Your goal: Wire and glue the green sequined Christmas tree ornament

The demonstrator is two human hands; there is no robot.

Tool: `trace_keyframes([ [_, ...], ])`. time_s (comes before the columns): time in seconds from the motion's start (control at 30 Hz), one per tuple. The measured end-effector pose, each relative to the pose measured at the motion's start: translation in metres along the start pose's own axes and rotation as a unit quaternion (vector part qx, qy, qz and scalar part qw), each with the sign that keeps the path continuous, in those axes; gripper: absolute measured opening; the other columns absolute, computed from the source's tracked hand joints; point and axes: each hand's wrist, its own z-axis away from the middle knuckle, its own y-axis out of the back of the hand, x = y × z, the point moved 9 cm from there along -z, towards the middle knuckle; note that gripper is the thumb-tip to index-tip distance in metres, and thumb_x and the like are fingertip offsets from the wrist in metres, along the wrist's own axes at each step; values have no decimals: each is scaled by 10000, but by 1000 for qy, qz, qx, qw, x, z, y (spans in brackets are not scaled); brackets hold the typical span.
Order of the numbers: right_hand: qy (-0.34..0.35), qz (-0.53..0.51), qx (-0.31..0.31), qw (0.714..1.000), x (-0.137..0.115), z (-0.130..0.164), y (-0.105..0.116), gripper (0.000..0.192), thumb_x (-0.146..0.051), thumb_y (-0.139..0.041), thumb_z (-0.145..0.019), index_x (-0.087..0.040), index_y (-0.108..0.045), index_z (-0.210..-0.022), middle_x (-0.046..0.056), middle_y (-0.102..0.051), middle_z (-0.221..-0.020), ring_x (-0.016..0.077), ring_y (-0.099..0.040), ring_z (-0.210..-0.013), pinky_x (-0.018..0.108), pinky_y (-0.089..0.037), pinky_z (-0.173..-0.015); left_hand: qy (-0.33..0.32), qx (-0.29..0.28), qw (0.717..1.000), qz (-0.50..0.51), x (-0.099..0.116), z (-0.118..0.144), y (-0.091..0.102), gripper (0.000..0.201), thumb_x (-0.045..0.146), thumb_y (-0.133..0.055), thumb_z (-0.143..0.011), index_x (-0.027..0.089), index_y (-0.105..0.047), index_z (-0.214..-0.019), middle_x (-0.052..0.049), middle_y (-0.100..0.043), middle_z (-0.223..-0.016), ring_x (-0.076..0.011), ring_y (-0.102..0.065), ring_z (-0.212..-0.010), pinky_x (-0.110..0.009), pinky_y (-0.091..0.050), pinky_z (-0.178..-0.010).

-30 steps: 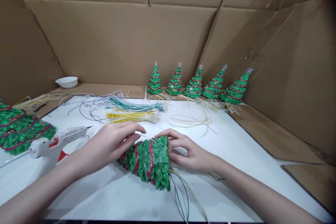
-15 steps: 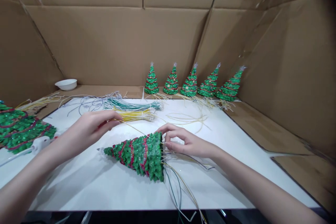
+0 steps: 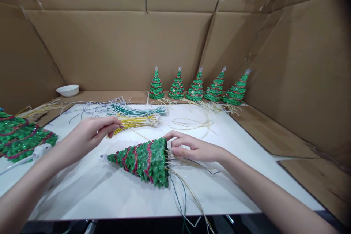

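- Cardboard walls (image 3: 117, 49) box in a white board (image 3: 115, 190) filling the lower middle of the frame.
- Compared with half a second back, the left hand (image 3: 85, 137) sits a touch lower, fingers pinched shut on a thin yellow wire (image 3: 137, 134).
- Right hand (image 3: 192, 148), fingers curled, presses the base of the green sequin cone tree with red bands (image 3: 142, 159), lying centre frame, hardly shifted.
- White bowl (image 3: 67, 90) upper left, contents not visible.
- Five small trees (image 3: 196, 87) stand along the back.
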Motion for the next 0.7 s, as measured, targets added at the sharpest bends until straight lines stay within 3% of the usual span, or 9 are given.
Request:
trace_keyframes([
  [0.27,-1,11,10,1000,2,1,-2,298,-406,-524,-971,-178,-640,-818,91,-521,-1225,197,-541,-1162,406,-420,-1034,-64,-57,996,13,35,-13,-20,297,308,-394,-989,200,-670,-962,12,-648,-695,-117,-583,-600,-198,-421,-569],
  [0.4,10,16,47,999,2,0,0,221,-376,-556,-960,-196,-649,-873,81,-533,-1226,203,-518,-1197,428,-406,-1062,-99,-89,991,20,60,-17,-36,275,261,-387,-994,206,-654,-957,-8,-705,-810,-134,-635,-697,-202,-435,-618],
  [0.7,40,46,91,994,-10,-4,-10,65,-238,-631,-912,-198,-681,-916,83,-535,-1239,207,-506,-1207,425,-399,-1063,-155,-103,978,-92,90,-23,-54,235,154,-338,-966,207,-565,-938,-25,-698,-799,-181,-643,-679,-240,-408,-595],
])
